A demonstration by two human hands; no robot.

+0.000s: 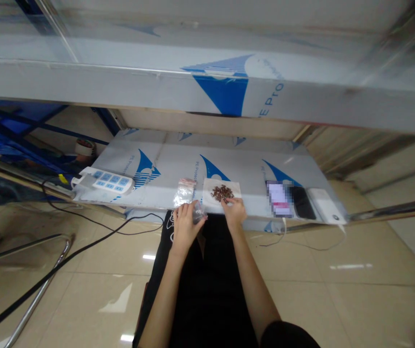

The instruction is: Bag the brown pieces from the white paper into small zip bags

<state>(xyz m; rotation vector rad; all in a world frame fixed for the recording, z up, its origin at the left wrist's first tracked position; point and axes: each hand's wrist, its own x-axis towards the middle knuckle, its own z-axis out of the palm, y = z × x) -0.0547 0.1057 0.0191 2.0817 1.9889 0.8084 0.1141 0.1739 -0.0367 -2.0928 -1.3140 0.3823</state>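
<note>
A pile of small reddish-brown pieces (222, 192) lies on a white sheet (207, 197) near the front edge of the shelf. The fingers of my right hand (235, 211) are pinched together at the pile's lower right edge; whatever is between them is too small to name. My left hand (183, 226) grips a small clear plastic bag (198, 212) just left of the sheet. Beyond that hand, a stack of clear zip bags (184, 191) with reddish top strips rests on the shelf.
A white power strip (113, 182) lies at the shelf's left end. To the right are a lit phone (279, 198), a dark phone (304, 203) and a white device (325, 205) with a cable. An upper shelf (127, 87) overhangs the back. Black cables (94, 241) cross at left.
</note>
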